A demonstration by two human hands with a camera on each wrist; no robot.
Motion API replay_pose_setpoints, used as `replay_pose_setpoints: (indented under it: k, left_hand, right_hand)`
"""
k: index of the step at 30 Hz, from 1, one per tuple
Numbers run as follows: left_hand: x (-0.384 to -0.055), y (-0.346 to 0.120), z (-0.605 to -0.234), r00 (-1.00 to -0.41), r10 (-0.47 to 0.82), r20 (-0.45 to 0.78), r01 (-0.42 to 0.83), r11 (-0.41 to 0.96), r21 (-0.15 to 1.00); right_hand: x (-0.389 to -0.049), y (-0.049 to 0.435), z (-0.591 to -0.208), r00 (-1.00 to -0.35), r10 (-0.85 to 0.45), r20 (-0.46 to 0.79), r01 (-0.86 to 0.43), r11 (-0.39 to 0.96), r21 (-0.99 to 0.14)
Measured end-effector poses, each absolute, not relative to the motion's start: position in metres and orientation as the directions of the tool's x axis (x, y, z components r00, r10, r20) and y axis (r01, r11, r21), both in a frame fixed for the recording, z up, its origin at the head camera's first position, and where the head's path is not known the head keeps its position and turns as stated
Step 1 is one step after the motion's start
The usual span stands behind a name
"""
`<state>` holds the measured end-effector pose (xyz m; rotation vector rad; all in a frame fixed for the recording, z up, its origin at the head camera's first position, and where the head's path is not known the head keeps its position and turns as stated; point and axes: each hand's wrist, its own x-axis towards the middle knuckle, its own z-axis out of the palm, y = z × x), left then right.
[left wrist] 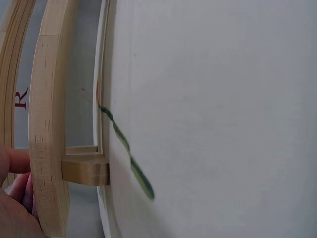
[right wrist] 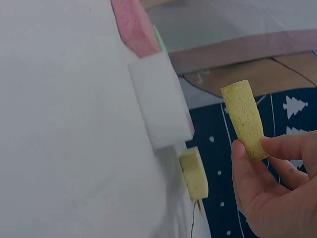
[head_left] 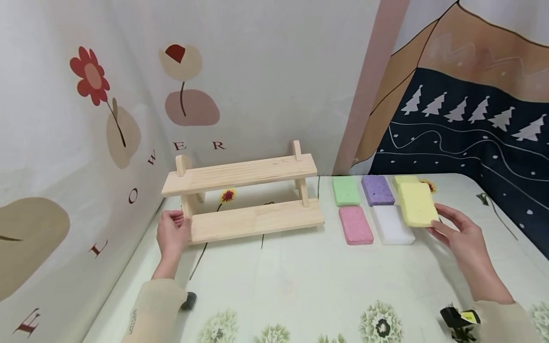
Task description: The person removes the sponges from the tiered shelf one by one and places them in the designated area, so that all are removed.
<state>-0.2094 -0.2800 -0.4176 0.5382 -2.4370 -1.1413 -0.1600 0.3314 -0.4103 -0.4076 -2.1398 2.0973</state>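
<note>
My right hand (head_left: 465, 243) pinches a yellow sponge (head_left: 417, 205) by its lower right corner, between thumb and fingers. In the right wrist view this sponge (right wrist: 243, 119) is raised off the table. Below it, partly covered in the head view, lie a white sponge (head_left: 390, 226) and a second yellow sponge (head_left: 403, 180). A two-tier wooden shelf (head_left: 253, 221) stands on the left side of the table. At its left end my left hand (head_left: 173, 233) grips the lower tier beside the upright; the left wrist view shows fingers (left wrist: 19, 161) against the board.
Left of the white sponge lie a pink sponge (head_left: 356, 225), a green sponge (head_left: 346, 190) and a purple sponge (head_left: 377, 190). A printed cloth (head_left: 279, 281) covers the table. Hanging fabric (head_left: 266, 71) rises behind and at the left.
</note>
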Motion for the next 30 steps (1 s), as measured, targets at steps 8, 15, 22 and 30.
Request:
replay_pose_setpoints:
  k: [8, 15, 22, 30]
  left_hand:
    - [-0.210, -0.279, -0.417, -0.847, -0.499, 0.183, -0.177, 0.589, 0.789]
    - [-0.210, -0.279, -0.417, -0.849, -0.501, 0.168, -0.190, 0.586, 0.788]
    - [-0.209, -0.279, -0.417, -0.849, -0.506, 0.152, -0.207, 0.584, 0.785]
    - [-0.209, -0.278, -0.417, -0.850, -0.505, 0.148, -0.205, 0.577, 0.790]
  right_hand:
    - [-0.154, 0.350, -0.420, -0.949, 0.281, -0.142, 0.137, -0.039, -0.990]
    - [-0.153, 0.361, -0.429, -0.933, 0.302, -0.194, 0.239, 0.120, -0.963]
    - [-0.153, 0.371, -0.435, -0.934, 0.270, -0.233, 0.288, 0.185, -0.940]
    - [-0.155, 0.382, -0.438, -0.947, 0.215, -0.240, 0.308, 0.382, -0.871]
